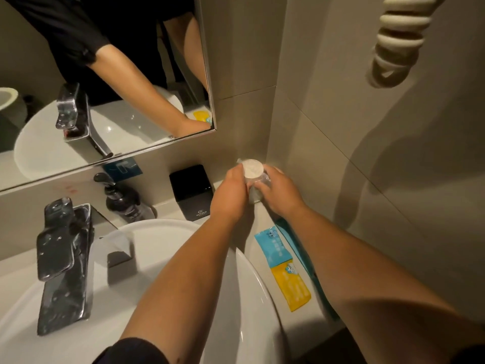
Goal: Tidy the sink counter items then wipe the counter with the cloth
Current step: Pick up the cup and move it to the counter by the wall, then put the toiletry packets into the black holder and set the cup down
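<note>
A: Hands, entry one?
B: Left hand (231, 194) and right hand (279, 194) both clasped a plastic-wrapped cup (253, 177), upside down, at the counter's (258, 216) back corner.
A: Around them?
B: Black box (191, 191) just left; pump bottle (122, 199) beyond; blue-and-yellow packet (282, 266) nearer, beside the basin (157, 258).

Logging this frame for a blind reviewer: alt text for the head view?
Both hands, left hand and right hand, grip a wrapped white cup in the counter's back corner. Nearby: black box, dark pump bottle, chrome faucet, white basin, blue-and-yellow packet.
</note>
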Demonstrator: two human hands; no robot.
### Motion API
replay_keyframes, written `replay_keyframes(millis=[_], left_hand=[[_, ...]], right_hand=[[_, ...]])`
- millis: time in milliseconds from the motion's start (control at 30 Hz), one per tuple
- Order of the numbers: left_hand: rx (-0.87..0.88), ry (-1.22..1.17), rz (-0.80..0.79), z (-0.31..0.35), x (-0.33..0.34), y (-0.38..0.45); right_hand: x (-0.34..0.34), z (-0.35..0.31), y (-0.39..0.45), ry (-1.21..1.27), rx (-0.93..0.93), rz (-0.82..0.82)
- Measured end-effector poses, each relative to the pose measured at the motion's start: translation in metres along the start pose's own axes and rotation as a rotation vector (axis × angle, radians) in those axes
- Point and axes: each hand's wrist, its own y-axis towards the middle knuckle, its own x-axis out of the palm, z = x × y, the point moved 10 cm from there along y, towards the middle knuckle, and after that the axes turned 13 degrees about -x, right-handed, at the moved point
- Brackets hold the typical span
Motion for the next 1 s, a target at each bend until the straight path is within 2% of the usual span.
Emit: replay_keyframes(millis=[233, 400, 500, 567, 667, 733, 800, 933, 1000], left_hand=[[0.015, 0.023, 0.010, 0.002, 0.005, 0.008], [0.019, 0.037, -0.048, 0.003, -0.002, 0.001], [0.114, 0.070, -0.051, 0.014, -0.021, -0.033], [0.232, 0.182, -0.060, 0.013, -0.031, -0.067], [0.411, 0.395, -0.052, -0.016, -0.041, -0.106], [0.436, 0.460, -0.069, -0.047, -0.043, -0.114], [0.450, 0.508, -0.084, -0.064, -0.040, -0.116], [0.466, 0.503, -0.087, -0.065, -0.037, -0.116], [0.475, 0.484, -0.098, -0.065, -0.038, -0.117]], right_hand=[[0.000, 0.003, 0.006, -0.003, 0.013, -0.007], [-0.012, -0.005, -0.004, 0.002, 0.072, -0.016], [-0.032, -0.020, -0.023, 0.002, 0.067, 0.044], [-0.041, -0.028, -0.048, -0.064, 0.065, 0.063], [-0.029, -0.029, -0.093, -0.298, 0.116, -0.059], [-0.006, -0.026, -0.114, -0.454, 0.133, -0.239], [0.011, -0.020, -0.124, -0.570, 0.160, -0.341], [0.021, -0.013, -0.120, -0.614, 0.258, -0.349], [0.027, -0.010, -0.117, -0.557, 0.304, -0.356]])
